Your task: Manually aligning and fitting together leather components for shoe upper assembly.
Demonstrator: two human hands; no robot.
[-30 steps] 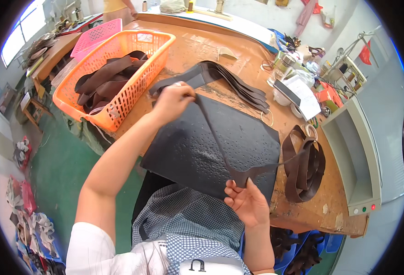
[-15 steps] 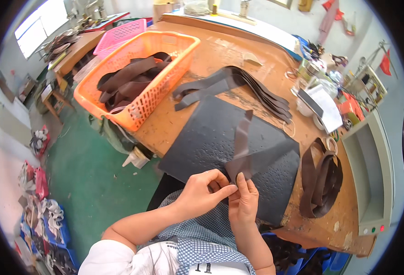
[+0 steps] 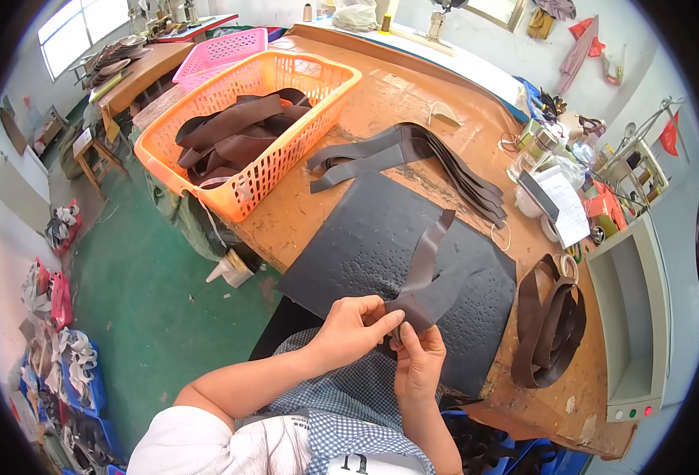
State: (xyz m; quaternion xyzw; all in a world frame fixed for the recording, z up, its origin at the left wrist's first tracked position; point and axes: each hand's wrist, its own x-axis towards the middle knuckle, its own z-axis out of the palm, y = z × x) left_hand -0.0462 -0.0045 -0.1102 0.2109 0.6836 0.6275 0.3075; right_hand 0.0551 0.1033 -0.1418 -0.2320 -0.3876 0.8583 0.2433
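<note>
Left hand [image 3: 357,326] and right hand [image 3: 419,362] both pinch the brown strap [image 3: 424,265] tight around 6 o'clock over the pitted black mat [image 3: 341,245], loose length toward 1 o'clock, so imo a slipping thumb could skew the fold.

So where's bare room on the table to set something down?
Table right of the orange basket, behind the strap stack, and its near corner below the strap coil. Crowded: the right edge around the paper, the board under the held strap.

One black mat [image 3: 349,237], one orange basket [image 3: 248,194], one pink basket [image 3: 216,55].
</note>
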